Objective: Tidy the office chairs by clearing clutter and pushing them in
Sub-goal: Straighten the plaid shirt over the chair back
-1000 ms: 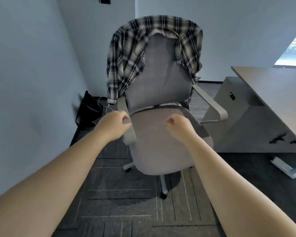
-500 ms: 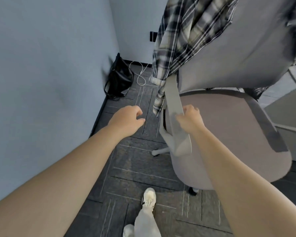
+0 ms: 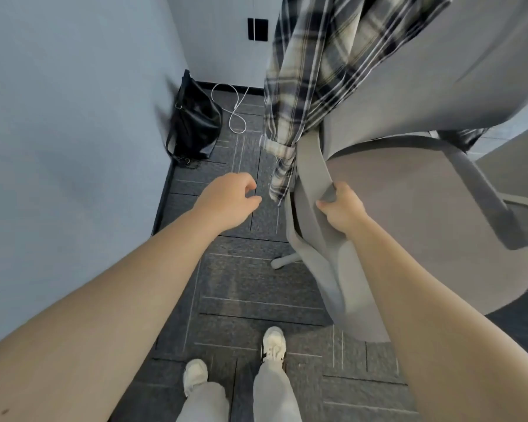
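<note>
Closest to me are my two white shoes [image 3: 272, 345] on the dark carpet floor [image 3: 241, 281]. I want to keep my toes away from the chair leg [image 3: 282, 261] when the chair rolls.

A bit further out, my right hand [image 3: 342, 210] is wrapped tight around the grey armrest [image 3: 313, 172] of the office chair [image 3: 409, 208]. My left hand [image 3: 229, 202] hangs in the air beside it, fingers curled loosely, holding nothing.

I think the best way to do this step is to steer the chair slowly with the armrest and not yank it (a fast pull could spin it into the wall). My free left hand is just beside the hanging sleeve of the plaid shirt [image 3: 311, 86], which is draped over the chair's back. I would lift that shirt off from the top, not tug it by the sleeve.

Far off, a black bag [image 3: 195, 123] and a white cable [image 3: 235, 114] lie on the floor by the wall [image 3: 73, 117]. I should roll the chair away from those.
</note>
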{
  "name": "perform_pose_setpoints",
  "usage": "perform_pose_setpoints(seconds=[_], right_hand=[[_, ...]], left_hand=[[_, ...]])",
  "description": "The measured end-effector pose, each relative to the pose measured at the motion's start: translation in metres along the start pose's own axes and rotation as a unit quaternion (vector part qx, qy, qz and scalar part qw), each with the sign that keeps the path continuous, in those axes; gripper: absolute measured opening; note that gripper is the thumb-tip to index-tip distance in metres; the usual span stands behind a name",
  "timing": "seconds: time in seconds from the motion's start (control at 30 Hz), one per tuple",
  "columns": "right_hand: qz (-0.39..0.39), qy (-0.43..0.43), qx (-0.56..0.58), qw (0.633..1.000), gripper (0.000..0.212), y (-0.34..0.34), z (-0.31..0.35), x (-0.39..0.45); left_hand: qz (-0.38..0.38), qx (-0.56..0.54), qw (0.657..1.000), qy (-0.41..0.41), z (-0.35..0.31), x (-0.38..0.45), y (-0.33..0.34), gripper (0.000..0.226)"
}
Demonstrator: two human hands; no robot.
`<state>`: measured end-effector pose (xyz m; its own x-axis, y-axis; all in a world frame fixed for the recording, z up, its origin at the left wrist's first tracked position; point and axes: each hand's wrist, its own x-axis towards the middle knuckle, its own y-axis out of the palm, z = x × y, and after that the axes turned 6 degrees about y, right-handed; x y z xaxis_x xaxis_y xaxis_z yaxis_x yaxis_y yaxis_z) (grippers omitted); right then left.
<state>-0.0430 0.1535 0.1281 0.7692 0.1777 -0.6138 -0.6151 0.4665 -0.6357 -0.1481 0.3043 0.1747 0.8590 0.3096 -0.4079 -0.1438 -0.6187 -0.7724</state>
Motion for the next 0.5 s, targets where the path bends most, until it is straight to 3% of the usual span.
perform_pose_setpoints(seconds=[0.23, 0.5], right_hand=[[-0.081, 0.062, -0.059, 0.993, 0.036, 0.006, -0.022, -0.059], [-0.243, -0.045, 0.152, 0.957, 0.021, -0.015, 0.042, -0.158]], left_hand=[[0.015, 0.022, 0.997, 0.077, 0.007, -0.03, -0.017, 0.037], [-0.003, 0.045, 0.989, 0.141, 0.02, -0.093, -0.073, 0.037]])
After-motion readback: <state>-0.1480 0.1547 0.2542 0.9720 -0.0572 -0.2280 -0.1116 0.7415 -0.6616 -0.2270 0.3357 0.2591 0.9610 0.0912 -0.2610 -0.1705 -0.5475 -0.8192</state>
